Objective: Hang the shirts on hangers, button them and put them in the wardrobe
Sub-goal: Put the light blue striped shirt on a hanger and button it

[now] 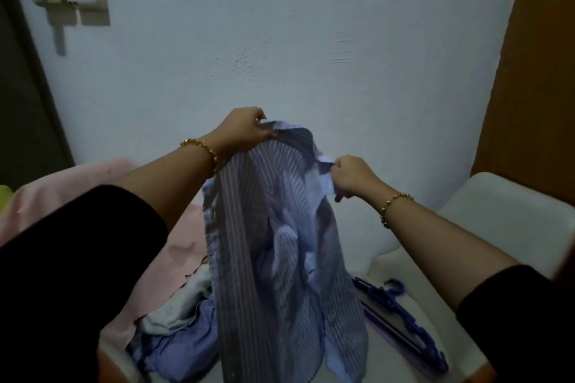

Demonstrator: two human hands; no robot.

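We hold the blue-and-white striped cotton shirt (280, 227) up by its collar, left hand (245, 129) and right hand (351, 179) each pinching the edge between curled fingers (264, 133), so it hangs open above the white plastic chair (504, 214), probably ready for 1 of the blue plastic hangers (404, 320) lying just beside it.

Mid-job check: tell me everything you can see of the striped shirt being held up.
The striped shirt is blue with fine white stripes, in what looks like thin woven cloth. It hangs in the air, open and creased, with no hanger in it. The left hand pinches its top edge, and the right hand pinches a paler edge lower down. Its bottom end drops by the heap of clothes and the blue hangers; contact there is unclear.
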